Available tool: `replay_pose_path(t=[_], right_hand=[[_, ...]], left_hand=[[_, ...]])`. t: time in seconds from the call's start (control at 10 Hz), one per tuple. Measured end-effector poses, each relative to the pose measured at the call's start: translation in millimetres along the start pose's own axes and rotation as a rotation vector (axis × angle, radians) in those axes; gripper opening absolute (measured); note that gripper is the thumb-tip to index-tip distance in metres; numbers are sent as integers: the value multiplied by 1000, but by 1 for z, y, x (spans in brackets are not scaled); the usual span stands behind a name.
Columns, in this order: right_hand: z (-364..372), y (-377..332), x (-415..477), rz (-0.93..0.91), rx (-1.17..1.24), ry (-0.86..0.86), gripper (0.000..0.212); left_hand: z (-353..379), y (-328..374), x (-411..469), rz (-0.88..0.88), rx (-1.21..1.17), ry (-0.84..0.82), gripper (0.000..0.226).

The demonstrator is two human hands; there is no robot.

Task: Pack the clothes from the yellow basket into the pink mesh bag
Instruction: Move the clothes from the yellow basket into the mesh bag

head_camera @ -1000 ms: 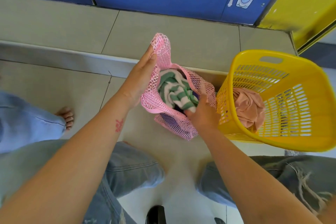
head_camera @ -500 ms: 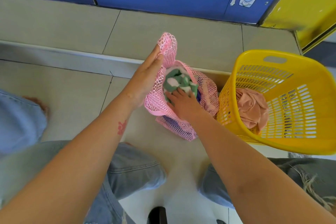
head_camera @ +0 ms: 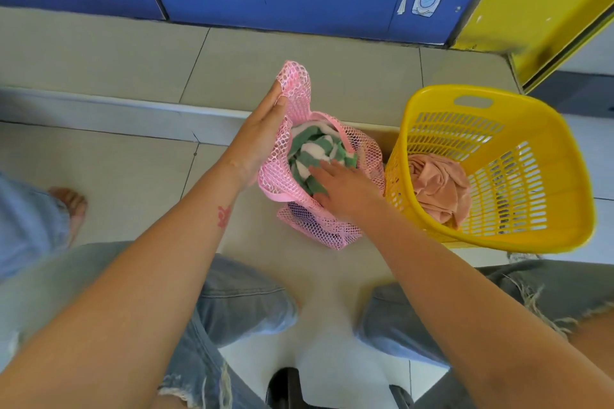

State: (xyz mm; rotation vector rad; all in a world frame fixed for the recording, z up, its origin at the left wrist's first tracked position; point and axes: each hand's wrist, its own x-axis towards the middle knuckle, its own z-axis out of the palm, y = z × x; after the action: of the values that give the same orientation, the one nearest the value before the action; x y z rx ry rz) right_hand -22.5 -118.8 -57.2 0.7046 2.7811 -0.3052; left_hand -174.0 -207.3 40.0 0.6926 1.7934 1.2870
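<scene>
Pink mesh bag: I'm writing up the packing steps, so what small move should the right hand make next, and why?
Probably lift the right hand off the green-and-white striped garment and reach into the yellow basket for the peach garment. The striped piece already sits inside the pink mesh bag, whose rim the left hand holds open, and the peach one remains unpacked.
</scene>
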Motion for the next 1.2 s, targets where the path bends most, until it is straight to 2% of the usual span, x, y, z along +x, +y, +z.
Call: replay_pose_path(t=[0.2,0.3,0.4,0.5,0.7,0.9,1.1,1.2], right_hand=[[-55,22,-37,95,101,270,56],[-71,52,-54,229,153,375,57],[-70,86,-63,427,223,370,59],[-53,116,-66,592,303,282,61],[-8,159,-61,718,259,-18,76],[18,192,-36,754,263,-64,90],[40,209,-16,846,312,-99,87],[57,220,-6,872,382,-95,85]], left_hand=[[20,8,-12,-11,-9,4,50],[27,10,-11,-11,-9,7,50],[32,11,-7,-8,-28,30,51],[40,11,-2,-14,-81,41,51],[61,9,17,-34,-138,34,49],[78,2,43,-55,-179,4,55],[100,-3,65,-90,-187,12,64],[112,-3,73,-120,-188,33,57]])
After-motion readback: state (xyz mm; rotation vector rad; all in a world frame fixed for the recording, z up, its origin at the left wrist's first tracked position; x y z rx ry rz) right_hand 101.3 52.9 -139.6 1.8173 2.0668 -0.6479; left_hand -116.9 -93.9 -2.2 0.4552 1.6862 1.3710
